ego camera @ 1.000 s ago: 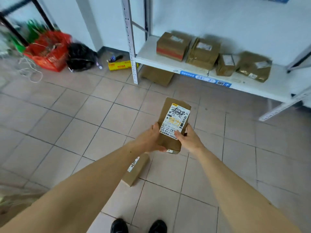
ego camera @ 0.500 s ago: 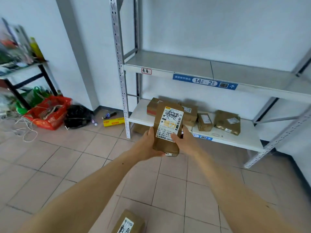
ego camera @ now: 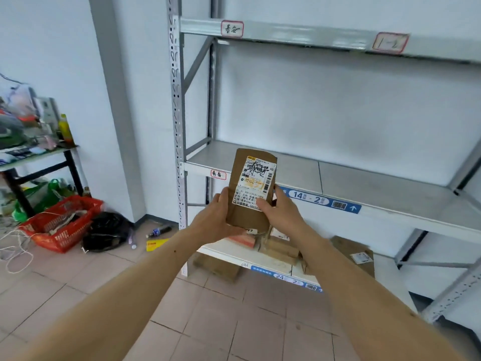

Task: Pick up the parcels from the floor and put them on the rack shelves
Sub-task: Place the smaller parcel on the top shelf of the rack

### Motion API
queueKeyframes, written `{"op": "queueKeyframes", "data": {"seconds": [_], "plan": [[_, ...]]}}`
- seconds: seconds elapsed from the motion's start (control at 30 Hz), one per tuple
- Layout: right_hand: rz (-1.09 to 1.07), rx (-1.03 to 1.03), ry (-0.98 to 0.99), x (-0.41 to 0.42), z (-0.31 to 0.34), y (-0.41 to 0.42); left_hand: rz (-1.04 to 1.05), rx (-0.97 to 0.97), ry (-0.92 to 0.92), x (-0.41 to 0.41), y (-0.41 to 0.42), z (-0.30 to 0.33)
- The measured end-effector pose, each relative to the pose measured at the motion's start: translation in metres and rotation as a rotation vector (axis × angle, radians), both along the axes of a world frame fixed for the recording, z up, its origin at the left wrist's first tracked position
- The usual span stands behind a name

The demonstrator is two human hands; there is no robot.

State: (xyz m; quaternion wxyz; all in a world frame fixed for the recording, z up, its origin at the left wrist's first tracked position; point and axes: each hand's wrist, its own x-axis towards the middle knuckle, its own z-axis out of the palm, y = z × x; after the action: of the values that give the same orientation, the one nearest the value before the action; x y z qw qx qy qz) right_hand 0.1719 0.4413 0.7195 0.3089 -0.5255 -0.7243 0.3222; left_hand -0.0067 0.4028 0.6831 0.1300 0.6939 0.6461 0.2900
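Note:
I hold a brown cardboard parcel (ego camera: 248,188) upright, its white shipping label facing me. My left hand (ego camera: 216,217) grips its left side and bottom; my right hand (ego camera: 279,209) grips its right side, thumb on the label. The parcel is raised in front of the grey metal rack's middle shelf (ego camera: 364,188), near that shelf's left end. The bottom shelf (ego camera: 234,256) carries several brown parcels (ego camera: 281,250), partly hidden behind my hands and arms. The top shelf (ego camera: 312,35) shows only its front edge.
A rack upright (ego camera: 177,113) stands left of the parcel. On the floor at the left are a red basket (ego camera: 62,225), a black bag (ego camera: 106,230), a bottle (ego camera: 158,231) and white cord. A cluttered table (ego camera: 33,155) is at the far left. One box (ego camera: 216,267) lies under the bottom shelf.
My view has tilted up from the floor to the rack. Both hands have lifted the parcel from near floor level to the height of the middle shelf. The floor parcel has dropped out of view.

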Motion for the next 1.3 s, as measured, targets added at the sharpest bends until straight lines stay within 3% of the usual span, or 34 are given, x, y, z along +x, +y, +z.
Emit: {"op": "queueKeyframes", "data": {"seconds": [0.47, 0.83, 1.3], "plan": [[0.155, 0.236, 0.055, -0.039, 0.101, 0.171, 0.109, 0.262, 0.049, -0.039, 0.158, 0.093], [0.152, 0.545, 0.127, -0.095, 0.238, 0.287, 0.054, 0.554, 0.025, -0.107, 0.279, 0.233], [0.239, 0.744, 0.245, -0.154, 0.384, 0.393, 0.115, 0.774, 0.073, -0.17, 0.385, 0.385]]}}
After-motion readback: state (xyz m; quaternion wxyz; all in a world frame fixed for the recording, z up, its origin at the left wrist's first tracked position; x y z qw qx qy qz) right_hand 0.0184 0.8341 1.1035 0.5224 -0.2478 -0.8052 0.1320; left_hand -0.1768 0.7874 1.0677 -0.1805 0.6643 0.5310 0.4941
